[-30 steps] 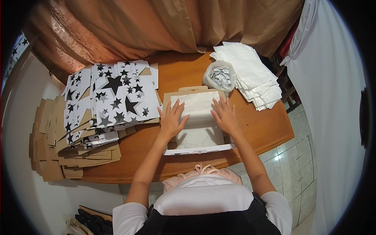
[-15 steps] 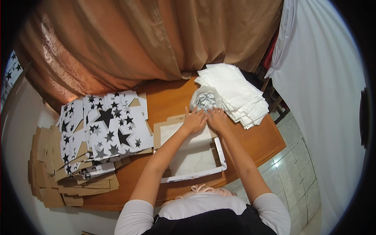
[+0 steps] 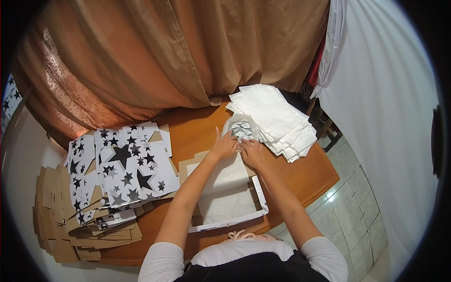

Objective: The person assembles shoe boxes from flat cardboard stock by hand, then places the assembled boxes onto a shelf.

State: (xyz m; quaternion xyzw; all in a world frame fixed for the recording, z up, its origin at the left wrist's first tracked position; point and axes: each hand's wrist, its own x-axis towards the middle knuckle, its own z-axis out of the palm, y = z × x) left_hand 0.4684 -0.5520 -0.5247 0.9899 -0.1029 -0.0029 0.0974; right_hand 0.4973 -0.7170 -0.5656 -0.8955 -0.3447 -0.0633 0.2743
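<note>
My left hand reaches palm down to the near side of a translucent plastic bag, which holds crumpled silver pieces. Its fingers are apart, the outermost one sticking up. Close beside it, my right hand stretches its fingers to the bag's near right edge, fingertips at the silver pieces. Nothing shows in either hand; the tips are partly hidden. Under my forearms lies an open shallow cardboard box, white outside and brown inside. White tissue paper lines it and extends over its raised far flap.
Flat cardboard box blanks with black stars are piled on the left, over plain brown cardboard. White sheets are stacked at the far right of the wooden table. Brown curtains hang behind; a white cloth hangs right.
The whole view has shifted slightly, so the table appears lower. My hands stay at the bag, with their fingers a little more bent and closer together.
</note>
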